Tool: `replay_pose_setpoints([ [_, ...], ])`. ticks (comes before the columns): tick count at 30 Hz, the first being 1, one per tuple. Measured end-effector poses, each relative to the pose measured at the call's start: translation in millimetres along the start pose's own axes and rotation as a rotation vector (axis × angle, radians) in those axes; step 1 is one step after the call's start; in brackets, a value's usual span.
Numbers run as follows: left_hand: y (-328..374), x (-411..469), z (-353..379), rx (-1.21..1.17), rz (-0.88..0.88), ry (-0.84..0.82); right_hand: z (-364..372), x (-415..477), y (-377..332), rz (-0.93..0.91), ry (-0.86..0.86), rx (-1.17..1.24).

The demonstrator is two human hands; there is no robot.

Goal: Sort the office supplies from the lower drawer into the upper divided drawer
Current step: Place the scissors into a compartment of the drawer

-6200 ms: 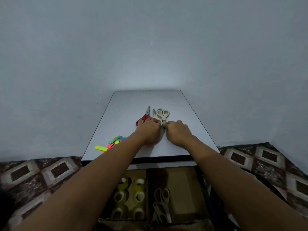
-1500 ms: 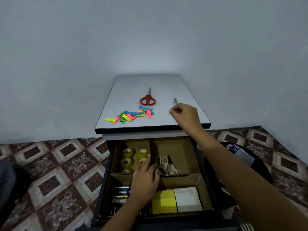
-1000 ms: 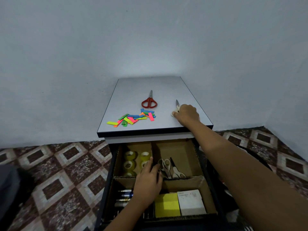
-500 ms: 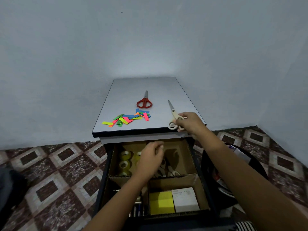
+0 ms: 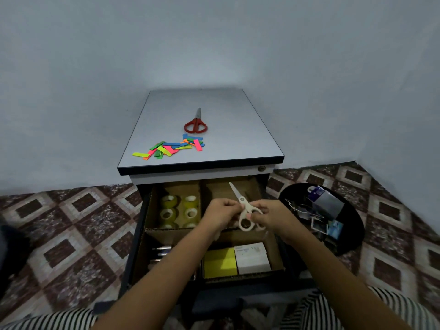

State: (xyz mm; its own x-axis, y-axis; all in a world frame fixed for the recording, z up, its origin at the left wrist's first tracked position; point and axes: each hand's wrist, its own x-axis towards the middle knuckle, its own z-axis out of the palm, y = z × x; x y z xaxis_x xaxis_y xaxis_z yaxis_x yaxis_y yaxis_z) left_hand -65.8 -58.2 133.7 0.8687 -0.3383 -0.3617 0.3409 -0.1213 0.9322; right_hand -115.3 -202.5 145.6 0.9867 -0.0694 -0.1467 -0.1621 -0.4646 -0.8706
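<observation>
L to R: colored strips [image 5: 167, 148] on cabinet top [image 5: 226, 110]; tape rolls [image 5: 179, 211] in rear-left section of divided drawer [image 5: 166, 233]; red scissors [image 5: 195, 125] on top; left hand [image 5: 220, 212] pinches cream scissors [image 5: 239, 196] by the pivot, right hand [image 5: 270, 216] grips the handles, above rear-right section; black bin [image 5: 353, 231] far R.

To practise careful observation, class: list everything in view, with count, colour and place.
cabinet top: one, grey, by wall
red scissors: one, red, on cabinet top
paper strips: many, multicoloured, cabinet top front
drawer: one, cardboard-divided, open below
tape rolls: six showing, yellowish, rear-left compartment
pens: count unclear, front-left compartment
note pad: one, yellow, front-right compartment
box: one, white, beside note pad
tray: one, black, floor right
cream scissors: one, cream, held over drawer
left hand: pinches cream scissors
right hand: grips their handles
</observation>
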Motion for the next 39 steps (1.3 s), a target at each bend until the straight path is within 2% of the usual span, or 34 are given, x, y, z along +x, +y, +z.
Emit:
replay_pose_setpoints([
  [4,-6.9,12.4,4.7,-0.026,-0.106,-0.026,8.9,2.3,14.4,0.035,0.016,-0.108],
  [11,1.7,36.5,12.7,-0.021,-0.172,0.021,35.0,-1.1,33.8,-0.042,0.346,-0.194],
  [14,2.4,42.5,12.8,-0.019,-0.205,0.026,41.9,-3.7,44.3,-0.077,0.401,-0.171],
  [21,-1.2,49.1,-1.7,-0.024,-0.203,-0.06,33.4,2.8,40.0,-0.216,0.373,-0.231],
  [25,11.1,43.0,-14.6,0.117,-0.051,-0.127,10.7,27.0,20.8,-0.259,0.329,-0.354],
  [29,20.0,37.7,-24.7,0.12,0.091,-0.191,-10.2,46.8,-1.4,-0.213,0.206,-0.401],
  [33,13.1,44.4,-20.7,0.222,0.167,-0.102,-7.0,65.2,-6.6,-0.11,0.139,-0.528],
  [37,-2.0,56.8,-14.0,0.169,0.075,-0.025,3.4,69.3,12.7,-0.095,0.176,-0.59],
  [39,-8.5,65.3,-11.8,0.119,0.006,0.008,6.0,68.6,27.7,-0.163,0.231,-0.606],
])
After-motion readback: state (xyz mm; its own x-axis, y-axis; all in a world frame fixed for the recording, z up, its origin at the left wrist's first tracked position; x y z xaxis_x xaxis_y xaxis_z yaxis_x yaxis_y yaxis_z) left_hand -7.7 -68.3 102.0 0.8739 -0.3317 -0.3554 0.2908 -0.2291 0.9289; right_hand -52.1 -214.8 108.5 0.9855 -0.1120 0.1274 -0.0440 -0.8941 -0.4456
